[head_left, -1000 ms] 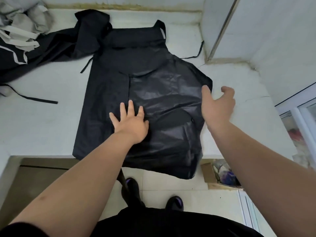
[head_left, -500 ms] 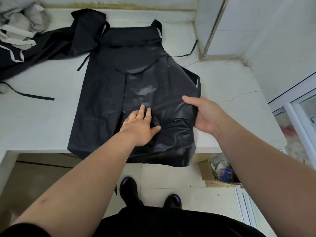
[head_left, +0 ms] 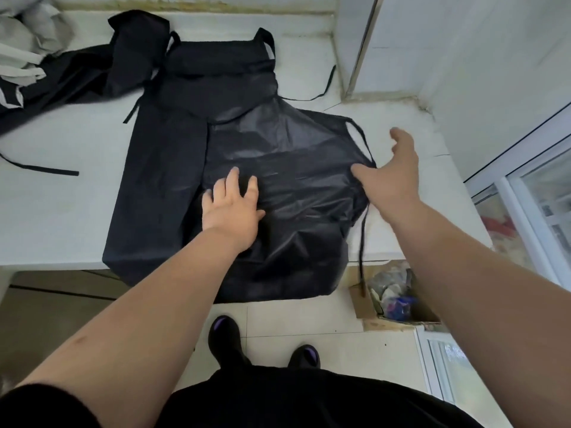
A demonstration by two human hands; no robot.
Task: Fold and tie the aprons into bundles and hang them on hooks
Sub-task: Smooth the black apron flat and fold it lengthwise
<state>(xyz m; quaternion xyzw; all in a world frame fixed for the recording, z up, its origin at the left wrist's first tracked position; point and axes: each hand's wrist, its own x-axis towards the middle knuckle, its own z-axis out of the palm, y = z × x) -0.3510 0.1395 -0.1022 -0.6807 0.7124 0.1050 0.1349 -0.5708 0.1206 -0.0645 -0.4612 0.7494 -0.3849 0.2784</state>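
A black apron [head_left: 272,143] lies spread on the white counter [head_left: 61,217], its bib toward the back wall and its lower hem hanging over the front edge. My left hand [head_left: 231,208] presses flat on the middle of the apron, fingers straight. My right hand [head_left: 392,171] is at the apron's right edge, thumb on the cloth and fingers spread in the air above the counter, holding nothing that I can see. One black tie strap [head_left: 362,242] dangles off the counter's edge on the right.
More black aprons [head_left: 92,72] and a grey cloth [head_left: 27,41] are heaped at the back left. A loose strap [head_left: 40,168] lies on the left. A white pillar [head_left: 355,41] stands at the back right. A cardboard box [head_left: 389,301] sits on the floor.
My right hand has let go of the folded right edge and moved out to the right, and that side of the apron is spread out again. My left hand has shifted slightly left.
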